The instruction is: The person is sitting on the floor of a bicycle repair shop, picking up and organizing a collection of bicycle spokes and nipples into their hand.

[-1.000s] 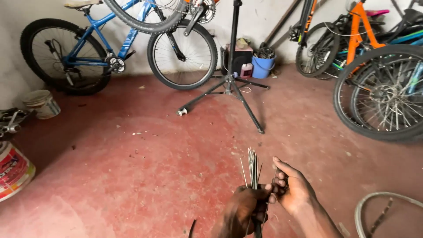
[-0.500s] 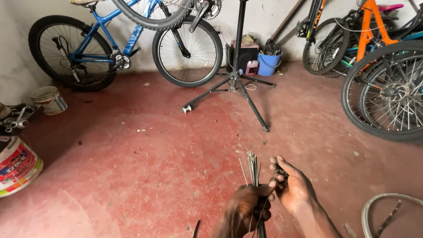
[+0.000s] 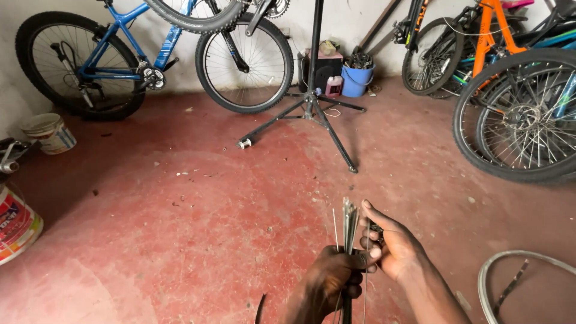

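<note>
Left hand (image 3: 335,277) is fisted around a bundle of thin metal spokes (image 3: 348,217), held upright so the free ends fan out above the knuckles; the tight grip low on the bundle apparently keeps the rods from splaying or slipping. Right hand (image 3: 391,247) sits just beside it, touching the bundle: fingers partly curled, thumb and fingertips pinching at the spokes near the left fist, as if separating one. Whether a small dark part is also held in the right palm cannot be told.

To the lower right, a bare wheel rim (image 3: 521,260) lies flat on the red concrete floor (image 3: 180,240), near the right forearm. At the left edge stand a printed paint can (image 3: 17,221) and, farther back, a white bucket (image 3: 49,132).

Mid-distance: a black repair stand (image 3: 312,96) with tripod legs spread across the floor, directly ahead of the hands. Behind it, a blue bucket (image 3: 356,79) against the wall. A blue bicycle (image 3: 120,54) leans at the far left; an orange bicycle (image 3: 489,42) and loose wheels (image 3: 528,120) crowd the right side.
</note>
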